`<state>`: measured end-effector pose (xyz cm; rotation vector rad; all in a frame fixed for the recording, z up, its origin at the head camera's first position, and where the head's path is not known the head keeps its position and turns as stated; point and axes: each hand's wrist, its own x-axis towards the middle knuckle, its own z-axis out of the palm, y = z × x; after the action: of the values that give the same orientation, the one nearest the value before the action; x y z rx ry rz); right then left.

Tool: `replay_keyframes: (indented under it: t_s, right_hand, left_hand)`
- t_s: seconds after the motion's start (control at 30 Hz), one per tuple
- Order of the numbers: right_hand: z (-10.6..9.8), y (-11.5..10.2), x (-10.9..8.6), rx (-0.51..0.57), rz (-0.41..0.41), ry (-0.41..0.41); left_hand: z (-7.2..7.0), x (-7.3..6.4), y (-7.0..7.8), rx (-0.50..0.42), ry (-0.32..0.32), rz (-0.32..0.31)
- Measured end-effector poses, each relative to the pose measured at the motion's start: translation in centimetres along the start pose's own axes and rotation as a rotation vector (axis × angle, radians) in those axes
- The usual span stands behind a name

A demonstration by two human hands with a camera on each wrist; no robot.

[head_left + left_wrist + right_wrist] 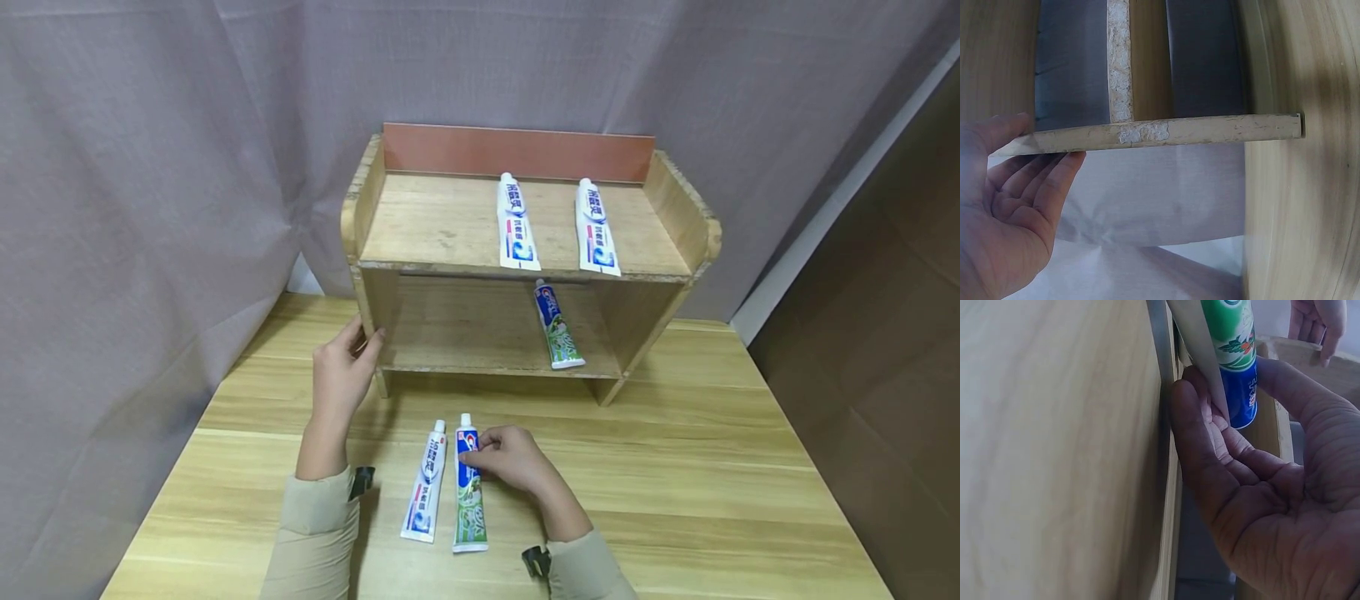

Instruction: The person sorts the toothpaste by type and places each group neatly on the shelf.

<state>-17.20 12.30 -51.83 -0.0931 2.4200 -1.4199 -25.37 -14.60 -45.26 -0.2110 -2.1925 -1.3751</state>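
A two-tier wooden shelf [495,327] stands on the table, its left side panel [1210,129] pinched near the front edge between the thumb and fingers of my left hand [341,371]. In front of it, my right hand [516,458] holds the upper part of a blue-and-green toothpaste tube [470,492], thumb across its face. That tube lies cap toward the shelf. Just left of it lies a white toothpaste tube [426,487]. In the right wrist view, the thumb and fingers of my right hand [1272,494] are around the tube's blue end [1239,394].
Two white toothpaste tubes [517,223] [597,227] lie on the shelf's top board, right of its middle. Another blue-and-green tube [558,327] rests on the lower board toward the right. A grey curtain [187,167] hangs behind the wooden table [697,467].
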Motion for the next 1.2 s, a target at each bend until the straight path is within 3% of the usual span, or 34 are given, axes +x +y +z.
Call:
replay_keyframes:
  t_s: [1.2]
  right_hand:
    - [-0.83,-0.12,-0.34,0.114,-0.012,0.022]
  left_hand:
    - [-0.02,-0.02,0.01,0.009,-0.008,-0.001]
